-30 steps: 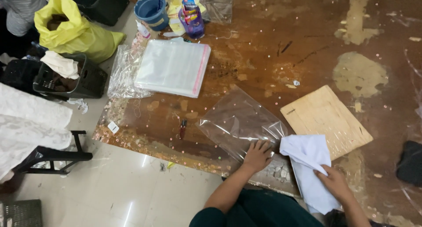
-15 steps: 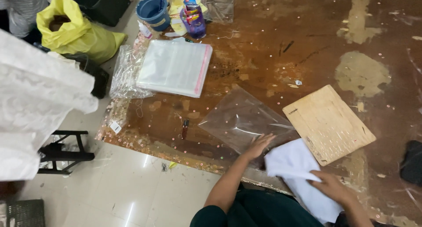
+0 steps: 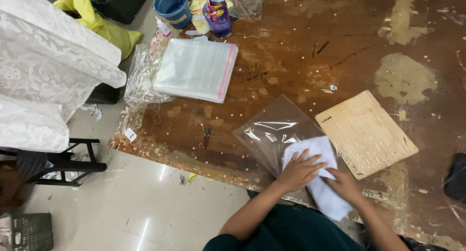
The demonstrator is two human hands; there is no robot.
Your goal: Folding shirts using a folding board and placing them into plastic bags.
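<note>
The left hand [image 3: 300,171] lies flat with fingers spread on a folded white cloth [image 3: 318,178], pressing it without closing a grip. The right hand [image 3: 345,185] rests on the same cloth just beside it, fingers curled at the fold; whether they pinch the fabric is hard to tell. The cloth overlaps the near corner of a clear plastic bag [image 3: 274,132] lying on the worn brown surface [image 3: 301,47]. A pale wooden board [image 3: 365,133] lies just to the right. Farther off sits a stack of clear bags [image 3: 196,69] (pink-edged), with a blue bucket [image 3: 173,6] beyond it.
</note>
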